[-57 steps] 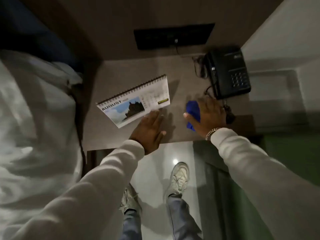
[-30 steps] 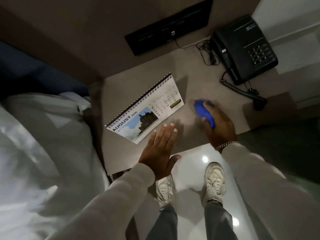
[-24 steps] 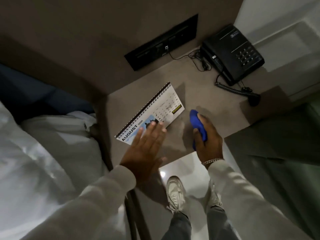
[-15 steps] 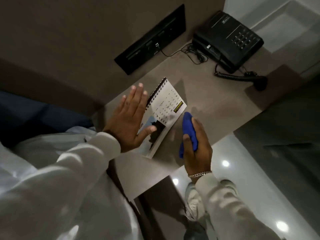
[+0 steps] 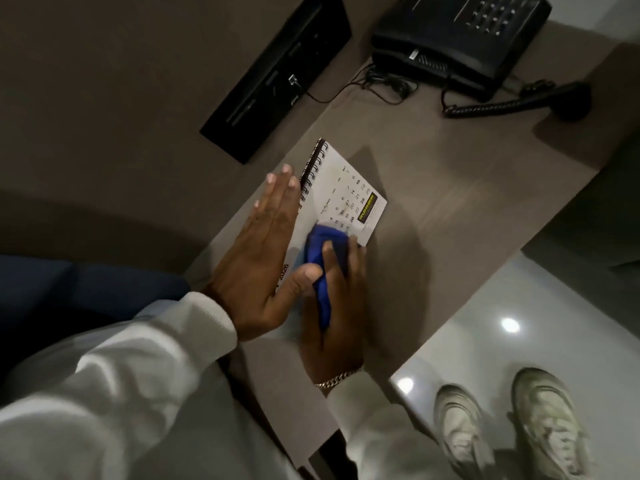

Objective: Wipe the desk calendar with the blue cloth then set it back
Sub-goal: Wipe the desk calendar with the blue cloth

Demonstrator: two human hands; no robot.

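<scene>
Wiping Under Way: Cloth Meets Calendar Page

Pressing the blue cloth onto the face of the desk calendar, the right hand clenches the bunched fabric between thumb and fingers, near the calendar's lower, picture end. The left hand lies flat with fingers extended and together, gripping nothing, along the spiral-bound edge, seemingly bracing the calendar against the desk. The calendar's long axis runs diagonally, from beneath the two hands up and away toward the phone. The uncovered date grid lies ahead of the right fingertips along that axis, so the coming stroke likely travels forward and rightward toward the far corner. The right hand is the nearer to that bare stretch, while the left flanks it on the binding side. Setting the calendar back is not yet done.
</scene>
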